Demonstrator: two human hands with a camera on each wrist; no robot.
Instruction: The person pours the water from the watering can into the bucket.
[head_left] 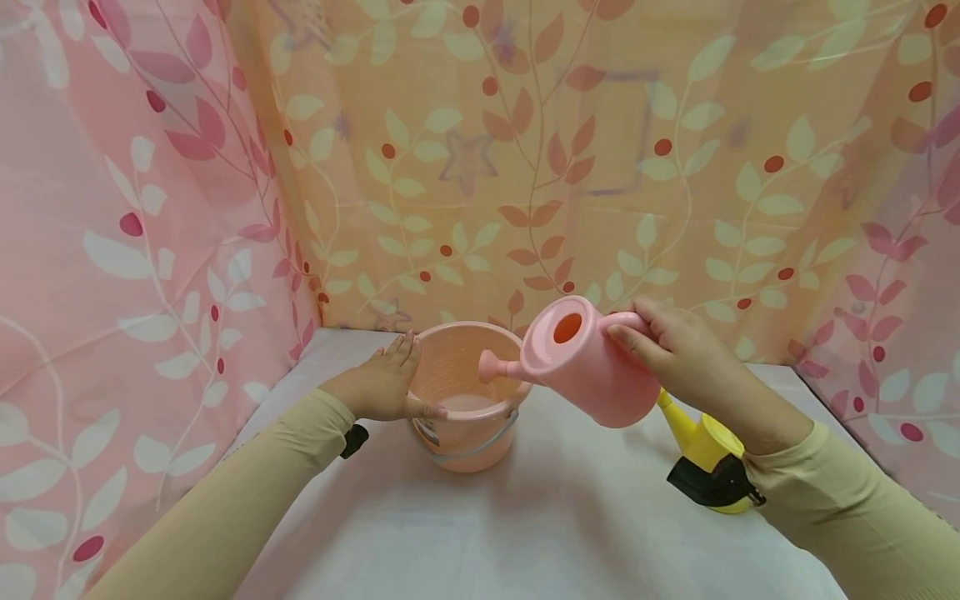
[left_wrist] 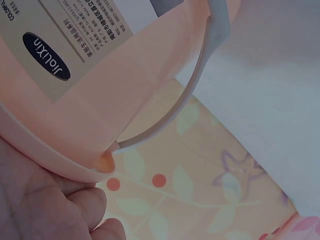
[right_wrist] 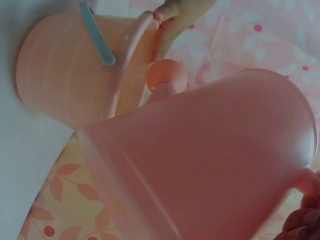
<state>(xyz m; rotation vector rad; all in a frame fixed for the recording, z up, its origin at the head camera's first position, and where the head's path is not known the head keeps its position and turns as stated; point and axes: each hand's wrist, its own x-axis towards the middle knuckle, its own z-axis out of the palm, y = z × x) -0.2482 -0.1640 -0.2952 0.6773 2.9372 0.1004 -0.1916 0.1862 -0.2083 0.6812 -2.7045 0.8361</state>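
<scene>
A pink watering can (head_left: 592, 367) hangs tilted above the table, its handle gripped by my right hand (head_left: 686, 358). Its spout head (head_left: 491, 367) dips over the right side of a peach bucket (head_left: 468, 437), inside the rim line. Clear liquid lies at the bucket's bottom. My left hand (head_left: 378, 379) rests on the bucket's left rim, fingers straight, thumb along the near edge. The grey bail (left_wrist: 192, 80) hangs down the bucket's side, by a printed label (left_wrist: 55, 42). In the right wrist view the can's body (right_wrist: 200, 160) covers much of the bucket's opening.
A yellow watering can (head_left: 708, 442) stands on the white table (head_left: 465, 533) to the right, partly hidden behind my right forearm and its black wrist strap. Leaf-patterned cloth (head_left: 525, 150) walls the table at the back and both sides.
</scene>
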